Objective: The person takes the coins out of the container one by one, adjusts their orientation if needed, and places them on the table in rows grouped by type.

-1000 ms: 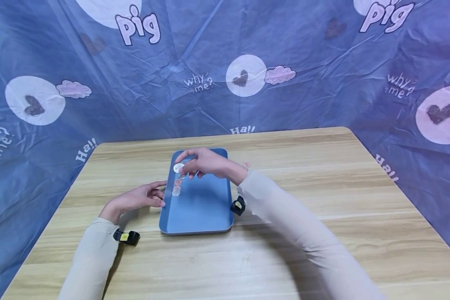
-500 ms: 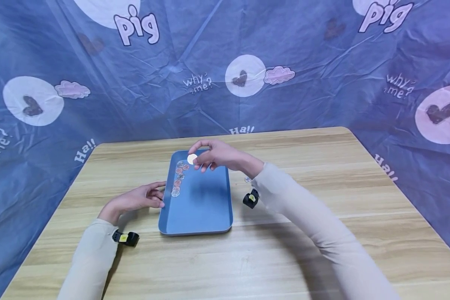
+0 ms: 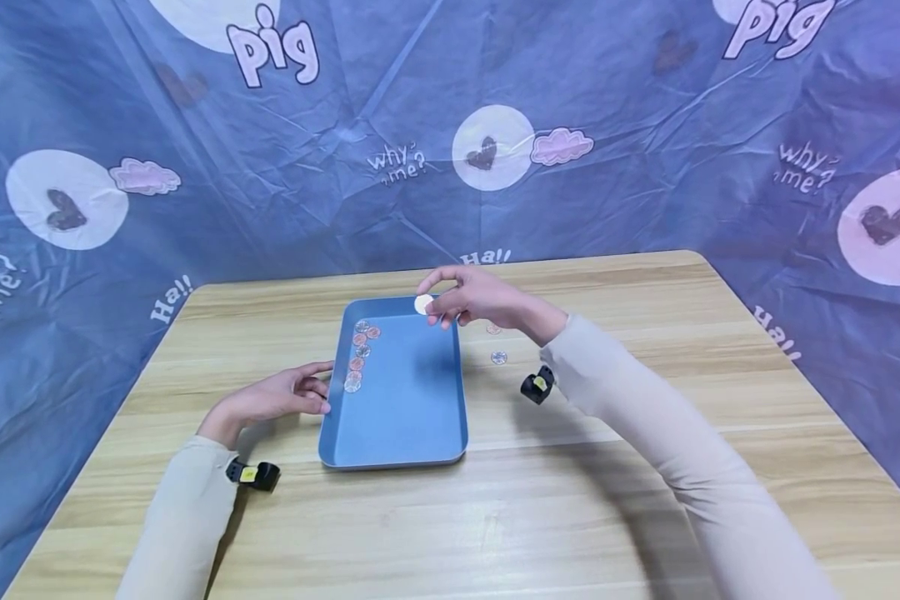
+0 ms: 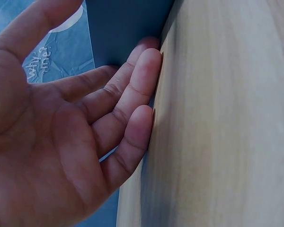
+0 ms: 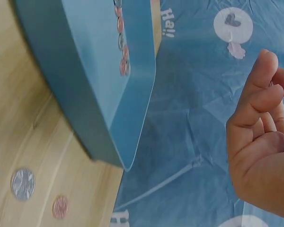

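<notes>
A blue tray (image 3: 408,408) lies on the table, with several silver and copper coins (image 3: 356,364) in an uneven line along its left side. My right hand (image 3: 487,297) is raised over the tray's far right corner and pinches a silver coin (image 3: 423,305) between thumb and fingers. In the right wrist view, that coin is almost wholly hidden by the fingers (image 5: 262,90). At the tray's left wall, my left hand (image 3: 270,396) touches the outside with loosely bent fingers. The left wrist view has its fingertips (image 4: 141,120) low against the wood and the dark tray wall (image 4: 123,28).
Right of the tray, a silver coin (image 3: 498,357) and a copper coin (image 3: 493,329) lie on the wooden table (image 3: 645,333). A printed blue cloth (image 3: 615,200) hangs behind the table. Each wrist carries a small black camera (image 3: 253,475).
My right hand has moved from above the tray's left row of coins to the far right corner, still pinching the silver coin. The left hand has stayed at the tray's side.
</notes>
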A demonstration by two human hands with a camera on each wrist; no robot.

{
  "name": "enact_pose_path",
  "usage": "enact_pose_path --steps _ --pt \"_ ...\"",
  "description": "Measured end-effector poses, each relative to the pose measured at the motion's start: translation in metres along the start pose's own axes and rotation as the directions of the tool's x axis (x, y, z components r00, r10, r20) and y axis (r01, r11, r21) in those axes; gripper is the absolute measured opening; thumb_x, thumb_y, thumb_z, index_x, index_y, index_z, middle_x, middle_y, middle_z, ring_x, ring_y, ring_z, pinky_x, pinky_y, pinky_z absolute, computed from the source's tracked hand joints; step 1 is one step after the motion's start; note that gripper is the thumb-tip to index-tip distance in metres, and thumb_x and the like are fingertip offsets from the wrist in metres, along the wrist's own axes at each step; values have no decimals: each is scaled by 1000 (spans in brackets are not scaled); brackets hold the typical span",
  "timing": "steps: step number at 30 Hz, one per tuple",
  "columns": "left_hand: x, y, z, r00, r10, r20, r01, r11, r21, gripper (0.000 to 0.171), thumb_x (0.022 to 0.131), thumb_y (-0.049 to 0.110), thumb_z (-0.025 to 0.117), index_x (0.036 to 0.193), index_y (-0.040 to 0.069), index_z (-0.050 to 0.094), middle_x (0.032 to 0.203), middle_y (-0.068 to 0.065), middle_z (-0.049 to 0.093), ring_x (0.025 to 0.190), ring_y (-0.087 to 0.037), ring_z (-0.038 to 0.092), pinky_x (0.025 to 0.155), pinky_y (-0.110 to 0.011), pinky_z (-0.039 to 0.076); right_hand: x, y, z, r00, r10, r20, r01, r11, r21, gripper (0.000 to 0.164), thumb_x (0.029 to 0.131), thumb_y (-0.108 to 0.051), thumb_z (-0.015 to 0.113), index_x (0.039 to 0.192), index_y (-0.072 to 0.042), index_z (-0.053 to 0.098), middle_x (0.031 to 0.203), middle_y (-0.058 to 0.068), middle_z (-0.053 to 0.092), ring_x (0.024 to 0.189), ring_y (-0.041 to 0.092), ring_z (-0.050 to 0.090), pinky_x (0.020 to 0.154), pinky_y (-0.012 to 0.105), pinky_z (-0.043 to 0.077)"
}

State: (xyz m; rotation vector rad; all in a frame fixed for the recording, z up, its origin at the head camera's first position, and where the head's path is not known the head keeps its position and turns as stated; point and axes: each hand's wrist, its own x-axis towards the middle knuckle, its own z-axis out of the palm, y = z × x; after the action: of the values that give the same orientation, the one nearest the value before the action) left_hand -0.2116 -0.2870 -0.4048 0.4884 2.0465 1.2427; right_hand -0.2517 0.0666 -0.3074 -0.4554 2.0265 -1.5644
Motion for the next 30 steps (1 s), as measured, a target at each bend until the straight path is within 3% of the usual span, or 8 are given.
enact_pose_path --steps 9,21,30 --pt "0 2 1 1000 -9 -13 9 1000 14 89 90 16 68 152 -7 9 109 -15 58 91 -7 61 86 -16 46 -14 12 -22 998 49 -35 -49 999 0 37 91 -3 55 128 -4 51 82 7 69 63 13 60 52 22 44" --pt "-1 1 1 1000 11 -5 -11 1000 2 89 90 16 68 151 -7 9 110 -16 58 90 -6 60 86 -16 46 -31 57 -44 988 136 -72 -139 989 -42 40 88 -5 58 127 -3 51 81 3 67 64 12 59 56 21 45" --pt "-1 0 1 1000 19 -1 -19 1000 -15 90 89 15 69 151 -8 8 108 -14 58 89 -6 60 85 -16 47 -41 86 -51 984 163 -69 -169 981 -96 39 86 -5 59 125 -2 53 80 5 69 58 10 58 49 20 33"
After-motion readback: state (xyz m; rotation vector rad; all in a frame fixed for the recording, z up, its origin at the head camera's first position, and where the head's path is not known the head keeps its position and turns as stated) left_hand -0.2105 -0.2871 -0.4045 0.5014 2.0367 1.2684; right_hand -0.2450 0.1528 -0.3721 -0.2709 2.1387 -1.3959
